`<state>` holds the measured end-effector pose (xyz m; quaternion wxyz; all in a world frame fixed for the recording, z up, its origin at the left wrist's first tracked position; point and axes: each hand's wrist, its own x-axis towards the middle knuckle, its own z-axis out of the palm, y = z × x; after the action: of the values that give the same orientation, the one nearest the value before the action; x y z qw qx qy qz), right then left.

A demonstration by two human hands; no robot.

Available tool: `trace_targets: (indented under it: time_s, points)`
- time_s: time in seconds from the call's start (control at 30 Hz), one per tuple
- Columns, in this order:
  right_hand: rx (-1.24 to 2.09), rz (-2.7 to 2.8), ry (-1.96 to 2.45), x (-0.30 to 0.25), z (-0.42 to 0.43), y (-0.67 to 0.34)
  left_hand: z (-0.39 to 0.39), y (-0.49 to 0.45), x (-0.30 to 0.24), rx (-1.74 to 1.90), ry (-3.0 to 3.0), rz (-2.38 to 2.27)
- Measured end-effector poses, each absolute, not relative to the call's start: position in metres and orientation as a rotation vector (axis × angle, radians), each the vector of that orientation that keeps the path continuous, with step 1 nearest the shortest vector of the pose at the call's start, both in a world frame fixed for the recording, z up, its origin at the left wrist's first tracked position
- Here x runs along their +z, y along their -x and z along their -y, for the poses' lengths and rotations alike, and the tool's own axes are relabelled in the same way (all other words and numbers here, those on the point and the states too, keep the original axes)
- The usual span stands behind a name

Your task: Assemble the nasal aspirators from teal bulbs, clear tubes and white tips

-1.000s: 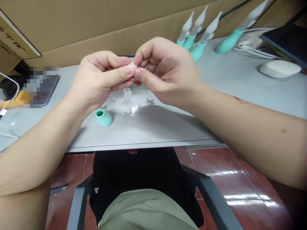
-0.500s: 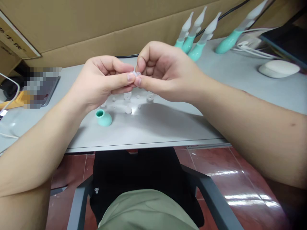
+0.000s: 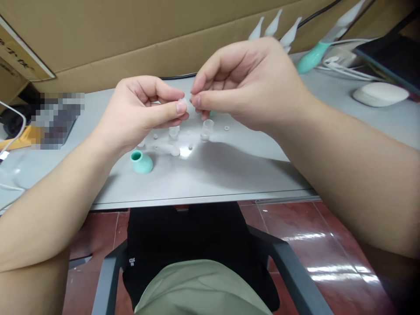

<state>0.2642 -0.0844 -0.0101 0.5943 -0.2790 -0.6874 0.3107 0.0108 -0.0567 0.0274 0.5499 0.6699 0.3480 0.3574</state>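
Note:
My left hand (image 3: 144, 107) is closed in a pinch on a small translucent plastic piece (image 3: 183, 103), held above the desk. Just right of it, my right hand (image 3: 236, 85) has thumb and forefinger pressed together; whatever they may hold is too small to make out. The two hands are slightly apart. Below them lie several small clear and white parts, among them a clear cup-shaped part (image 3: 208, 129), a white disc (image 3: 175, 151) and a little ring (image 3: 226, 128). Nearer the front edge rests a mint-green rubber bulb (image 3: 141, 162), its round opening facing up and left.
Behind my right hand several white-tipped droppers (image 3: 290, 36) stand partly hidden. Another green-bulbed dropper (image 3: 310, 59) leans farther right, near white cables and a white computer mouse (image 3: 380, 94). A cardboard wall (image 3: 124, 39) closes off the back of the grey desk (image 3: 229, 179).
My right hand has drawn away from the piece, up and to the right, so the fingertips no longer meet the left ones. My left hand has stayed in place, still pinching the piece.

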Motion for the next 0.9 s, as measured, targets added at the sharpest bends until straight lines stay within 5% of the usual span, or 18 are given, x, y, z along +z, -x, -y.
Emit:
trace_targets:
  time_s: [0.3,0.5,0.9]
  points:
    - [0.857,2.367,0.82,0.036,0.081,-0.329,0.033,-0.01,0.01,0.956,-1.751,-0.711]
    - [0.63,2.523,1.755,0.049,0.099,-0.32,0.034,-0.013,-0.006,1.14,-1.864,-0.502]
    - [0.674,2.595,1.993,0.035,0.104,-0.303,0.038,-0.005,-0.005,1.098,-2.051,-0.542]
